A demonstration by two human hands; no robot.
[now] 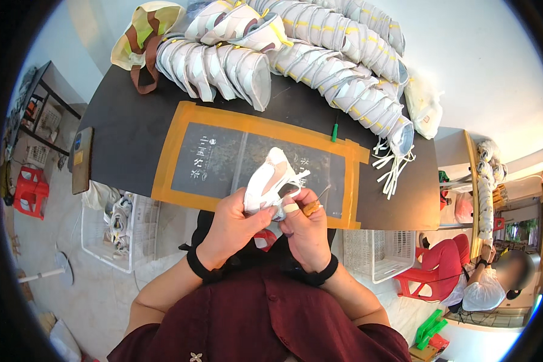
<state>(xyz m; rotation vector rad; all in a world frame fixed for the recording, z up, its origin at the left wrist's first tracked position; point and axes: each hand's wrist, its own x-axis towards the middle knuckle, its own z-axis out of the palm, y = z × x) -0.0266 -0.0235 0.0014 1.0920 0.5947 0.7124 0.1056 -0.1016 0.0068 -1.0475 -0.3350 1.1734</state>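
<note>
A white shoe upper (264, 184) with white laces (297, 180) is held up over the near edge of the dark table. My left hand (232, 220) is closed around its lower left side, thumb pressed on it. My right hand (308, 232) pinches the right end near the laces. Tucked in the right fingers is a small tool with an orange-brown handle (312, 209) and a thin metal shaft; its tip is too fine to make out. A pale wrap circles one right digit. Where the fingers meet, part of the upper is hidden.
Nested rows of shoe uppers (338, 90) line the table's back. Orange tape (181, 130) frames a dark sheet; a green-handled tool (335, 131) lies beside it. A phone (82, 158) rests at the left edge. White baskets (142, 235) flank me. A co-worker (482, 286) sits at right.
</note>
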